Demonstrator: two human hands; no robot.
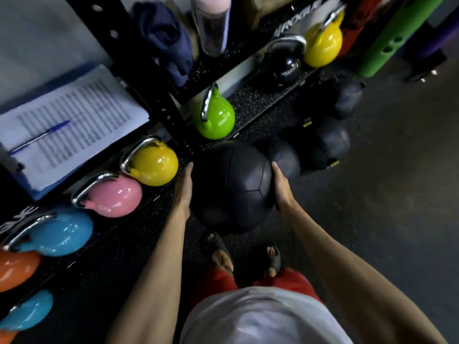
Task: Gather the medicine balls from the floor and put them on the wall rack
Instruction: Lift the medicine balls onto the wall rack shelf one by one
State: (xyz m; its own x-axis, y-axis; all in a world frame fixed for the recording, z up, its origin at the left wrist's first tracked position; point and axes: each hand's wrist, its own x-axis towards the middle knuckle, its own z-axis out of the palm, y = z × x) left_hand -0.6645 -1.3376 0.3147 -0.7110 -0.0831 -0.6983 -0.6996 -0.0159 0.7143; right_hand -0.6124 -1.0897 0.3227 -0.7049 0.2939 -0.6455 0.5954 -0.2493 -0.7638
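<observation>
Left hand (pixel 183 187) and right hand (pixel 279 187) press flat-fingered at nine and three o'clock on the medicine ball (pixel 231 187), too wide to clasp; it seems lifted off the floor (pixel 385 194).

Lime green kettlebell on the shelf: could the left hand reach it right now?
Probably not yet. Nothing stands between the left hand and the lime green kettlebell, but that hand and the right hand press the black medicine ball between them.
</observation>
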